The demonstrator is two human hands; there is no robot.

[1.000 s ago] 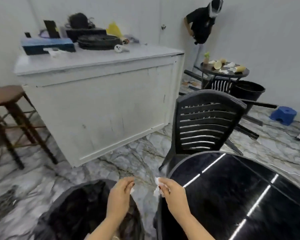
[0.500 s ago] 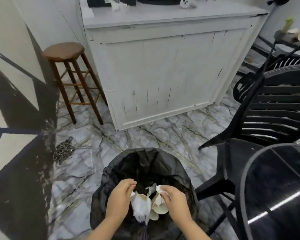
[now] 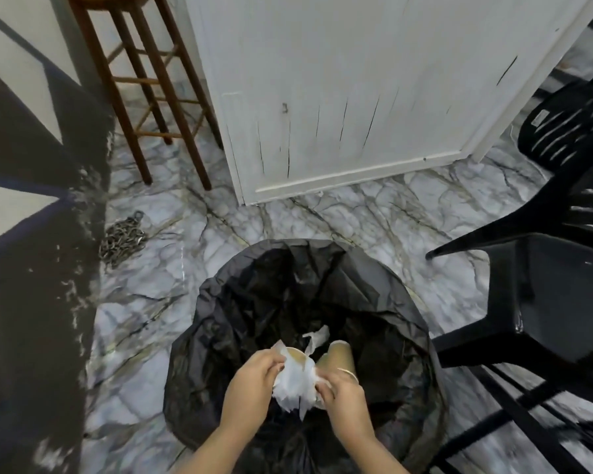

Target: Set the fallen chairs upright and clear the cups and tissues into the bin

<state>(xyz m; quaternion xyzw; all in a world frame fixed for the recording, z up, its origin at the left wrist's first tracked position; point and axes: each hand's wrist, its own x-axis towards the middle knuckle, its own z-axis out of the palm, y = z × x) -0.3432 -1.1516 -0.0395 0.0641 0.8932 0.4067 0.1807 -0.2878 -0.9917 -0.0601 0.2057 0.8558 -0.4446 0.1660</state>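
Below, tissues [image 3: 297, 378] over bin [image 3: 220, 316]

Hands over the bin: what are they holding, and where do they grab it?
Both hands, left and right, pinch a bunch of white tissues by its side edges over the bin. Paper cups sit behind; their hold cannot be told.

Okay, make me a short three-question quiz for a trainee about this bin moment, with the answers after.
1. True or false: both hands are above the bin.
2. What lies crumpled between the left hand and right hand: A tissues, B the chain, C a spoon?
3. Which seat stands left of the white cabinet?

Key: 1 true. 2 A, beside paper cups. 3 The wooden stool.
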